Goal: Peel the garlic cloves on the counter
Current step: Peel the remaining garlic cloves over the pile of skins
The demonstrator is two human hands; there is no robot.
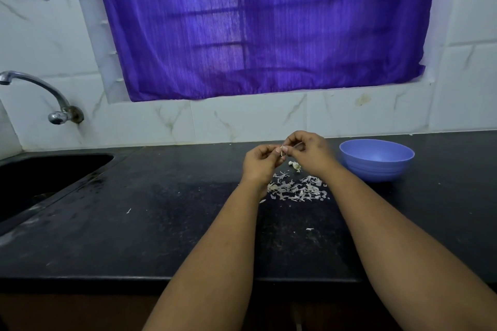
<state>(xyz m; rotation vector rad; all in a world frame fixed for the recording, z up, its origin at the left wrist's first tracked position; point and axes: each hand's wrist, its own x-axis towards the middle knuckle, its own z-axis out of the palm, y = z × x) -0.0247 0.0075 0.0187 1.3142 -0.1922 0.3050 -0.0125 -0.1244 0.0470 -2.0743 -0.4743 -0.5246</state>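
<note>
Now we reach both bare forearms out over the black counter (161, 223), our left hand (262, 162) and right hand (309, 153) raised together above it with fingers curled. Between their fingertips we pinch one clove (283, 151), a strip of skin hanging from it. Below lie another clove (295, 165) and a peel heap (298, 189), beside the blue bowl (376, 160).

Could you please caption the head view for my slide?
Both hands, left and right, peel a garlic clove above scattered skins beside a blue bowl.
</note>
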